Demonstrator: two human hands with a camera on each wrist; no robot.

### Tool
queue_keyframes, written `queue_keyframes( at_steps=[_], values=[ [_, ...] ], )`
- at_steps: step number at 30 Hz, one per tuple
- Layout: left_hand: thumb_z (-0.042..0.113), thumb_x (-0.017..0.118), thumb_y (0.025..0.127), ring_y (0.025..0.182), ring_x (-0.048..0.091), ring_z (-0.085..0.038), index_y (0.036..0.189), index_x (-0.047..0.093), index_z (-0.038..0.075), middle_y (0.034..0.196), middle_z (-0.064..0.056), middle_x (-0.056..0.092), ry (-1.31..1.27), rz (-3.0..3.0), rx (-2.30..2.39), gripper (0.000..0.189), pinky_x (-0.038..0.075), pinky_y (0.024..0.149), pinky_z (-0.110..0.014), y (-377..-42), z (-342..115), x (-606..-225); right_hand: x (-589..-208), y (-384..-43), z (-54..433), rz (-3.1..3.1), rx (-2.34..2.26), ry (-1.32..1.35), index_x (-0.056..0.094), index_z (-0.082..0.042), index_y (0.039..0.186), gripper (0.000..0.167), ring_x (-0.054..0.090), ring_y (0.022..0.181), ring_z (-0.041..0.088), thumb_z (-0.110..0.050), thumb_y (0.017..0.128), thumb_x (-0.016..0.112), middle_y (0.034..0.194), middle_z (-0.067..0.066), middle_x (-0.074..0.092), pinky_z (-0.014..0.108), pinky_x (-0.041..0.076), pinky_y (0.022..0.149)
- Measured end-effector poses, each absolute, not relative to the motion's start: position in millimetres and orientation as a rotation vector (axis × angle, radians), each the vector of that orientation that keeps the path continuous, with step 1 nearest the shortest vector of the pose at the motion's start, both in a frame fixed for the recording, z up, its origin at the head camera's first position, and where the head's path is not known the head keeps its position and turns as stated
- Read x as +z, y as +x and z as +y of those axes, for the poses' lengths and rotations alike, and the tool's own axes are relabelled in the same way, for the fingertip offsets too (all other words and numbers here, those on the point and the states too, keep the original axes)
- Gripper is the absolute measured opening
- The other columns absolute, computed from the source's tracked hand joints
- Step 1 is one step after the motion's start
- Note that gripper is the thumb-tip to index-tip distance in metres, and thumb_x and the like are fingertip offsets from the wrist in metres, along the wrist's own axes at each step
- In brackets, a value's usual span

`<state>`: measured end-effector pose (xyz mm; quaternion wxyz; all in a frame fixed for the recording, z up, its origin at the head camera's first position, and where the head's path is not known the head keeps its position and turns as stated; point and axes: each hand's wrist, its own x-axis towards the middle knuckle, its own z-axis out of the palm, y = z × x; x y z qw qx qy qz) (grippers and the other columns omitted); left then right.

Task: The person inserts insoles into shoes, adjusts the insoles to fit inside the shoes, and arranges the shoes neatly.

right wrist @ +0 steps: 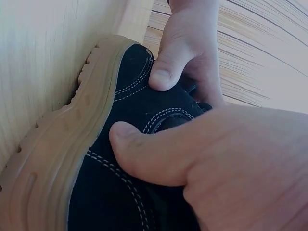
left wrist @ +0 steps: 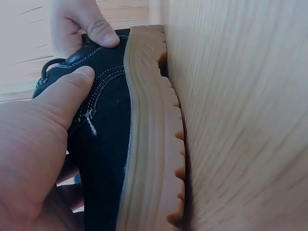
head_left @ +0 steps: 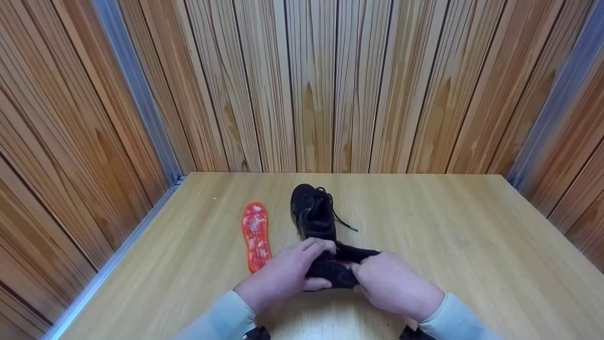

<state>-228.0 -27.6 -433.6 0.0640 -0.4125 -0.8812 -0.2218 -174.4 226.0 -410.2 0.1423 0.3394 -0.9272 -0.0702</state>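
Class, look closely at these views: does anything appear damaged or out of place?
Yes. On the held black shoe, a ragged white thread trails down its side, suggesting fraying. A red insole lies on the table rather than inside a shoe.

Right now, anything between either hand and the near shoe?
Nothing visible: the left hand and right hand both grip the near black shoe directly. The far black shoe stands beyond it, the red insole lies left; neither intervenes.
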Motion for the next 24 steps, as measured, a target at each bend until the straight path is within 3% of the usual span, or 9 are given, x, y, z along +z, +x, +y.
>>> queue_keyframes(
  at_steps=[5,10,13,15,17,20,24],
  values=[
    [0.054,0.077,0.099,0.124,0.07,-0.018,0.146,0.055,0.032,0.144,0.007,0.065,-1.248,-2.657,-0.666,0.057,0.061,0.106,-0.043,-227.2,-27.5,-436.0,-404.8,-174.4,225.7,-2.719,-0.138,0.993,0.073,-0.011,0.099,0.035,0.067,0.068,0.019,-0.037,0.085,0.092,0.085,0.0,0.072,0.04,0.052,0.057],
    [0.056,0.075,0.099,0.127,0.07,-0.019,0.151,0.053,0.034,0.147,0.006,0.064,-1.259,-2.66,-0.664,0.06,0.061,0.107,-0.045,-228.0,-26.8,-434.0,-395.8,-176.0,226.8,-2.634,0.0,0.998,0.072,-0.015,0.102,0.038,0.06,0.071,0.013,-0.04,0.085,0.093,0.093,-0.003,0.068,0.033,0.048,0.058],
    [0.055,0.076,0.099,0.126,0.07,-0.019,0.153,0.052,0.034,0.147,0.006,0.065,-1.259,-2.656,-0.636,0.062,0.061,0.106,-0.044,-228.4,-26.7,-432.2,-393.5,-177.0,227.1,-2.6,0.089,0.949,0.073,-0.019,0.101,0.037,0.061,0.087,0.016,-0.045,0.084,0.094,0.111,0.001,0.066,0.032,0.051,0.062],
    [0.054,0.077,0.099,0.125,0.071,-0.019,0.153,0.052,0.033,0.146,0.006,0.065,-1.255,-2.652,-0.621,0.063,0.061,0.106,-0.044,-228.5,-26.8,-431.5,-393.0,-177.5,227.5,-2.636,0.136,0.917,0.076,-0.02,0.105,0.039,0.064,0.104,0.022,-0.048,0.084,0.093,0.13,0.007,0.066,0.037,0.058,0.069],
    [0.054,0.077,0.098,0.127,0.07,-0.019,0.153,0.052,0.033,0.146,0.006,0.065,-1.249,-2.655,-0.614,0.064,0.061,0.107,-0.044,-228.4,-26.9,-431.4,-394.1,-178.7,228.9,-2.695,0.143,0.91,0.077,-0.019,0.109,0.042,0.068,0.11,0.029,-0.05,0.084,0.092,0.142,0.013,0.064,0.045,0.062,0.073],
    [0.055,0.076,0.098,0.128,0.07,-0.02,0.152,0.052,0.034,0.147,0.007,0.065,-1.235,-2.669,-0.627,0.062,0.06,0.108,-0.046,-228.3,-27.1,-432.3,-398.8,-182.3,231.0,-2.734,0.111,0.958,0.077,-0.016,0.108,0.043,0.073,0.103,0.033,-0.049,0.084,0.092,0.139,0.017,0.067,0.049,0.063,0.074],
    [0.056,0.076,0.099,0.129,0.07,-0.021,0.15,0.053,0.034,0.148,0.006,0.064,-1.233,-2.68,-0.634,0.061,0.06,0.108,-0.046,-228.8,-27.1,-432.3,-405.1,-187.5,232.8,-2.707,0.047,1.008,0.079,-0.017,0.102,0.038,0.068,0.084,0.023,-0.046,0.083,0.093,0.117,0.01,0.07,0.042,0.058,0.067]
  ],
)
